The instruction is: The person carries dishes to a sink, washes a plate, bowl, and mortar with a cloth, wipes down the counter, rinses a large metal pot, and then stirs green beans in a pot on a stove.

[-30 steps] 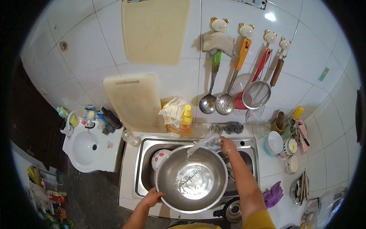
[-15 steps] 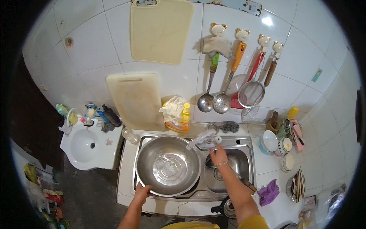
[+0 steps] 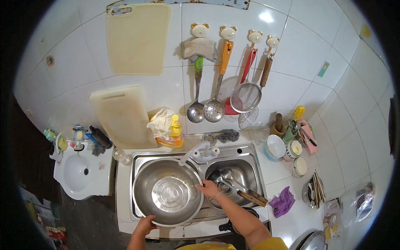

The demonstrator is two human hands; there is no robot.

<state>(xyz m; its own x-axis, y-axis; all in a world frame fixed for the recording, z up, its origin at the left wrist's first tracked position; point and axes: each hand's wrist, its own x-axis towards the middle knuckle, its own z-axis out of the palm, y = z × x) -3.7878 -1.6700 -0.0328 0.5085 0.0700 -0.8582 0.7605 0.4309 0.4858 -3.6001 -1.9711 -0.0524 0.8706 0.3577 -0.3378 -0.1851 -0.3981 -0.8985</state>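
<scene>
A large round stainless steel basin (image 3: 168, 192) sits over the left bowl of the double sink, its inside shiny. My left hand (image 3: 146, 225) grips its front-left rim, thumb over the edge. At the right rim my right hand (image 3: 206, 189) also holds the basin, fingertips over the inner wall; the fingers under the rim are hidden. A white faucet (image 3: 202, 152) stands behind, its spout over the basin. In the right sink bowl (image 3: 245, 171) rest two metal utensils with wooden handles (image 3: 252, 197), the handles leaning over the front edge.
Ladles (image 3: 195, 112) and a strainer (image 3: 246, 98) hang on the tiled wall. A yellow bottle (image 3: 175, 129) and a cutting board (image 3: 123, 116) stand behind the sink. On the right counter are bowls (image 3: 275, 146) and a purple cloth (image 3: 282, 202). A white washbasin (image 3: 77, 173) is at left.
My right hand has left the faucet handle and taken hold of the basin's right rim. My left hand still grips the front-left rim. The view has shifted to the right.
</scene>
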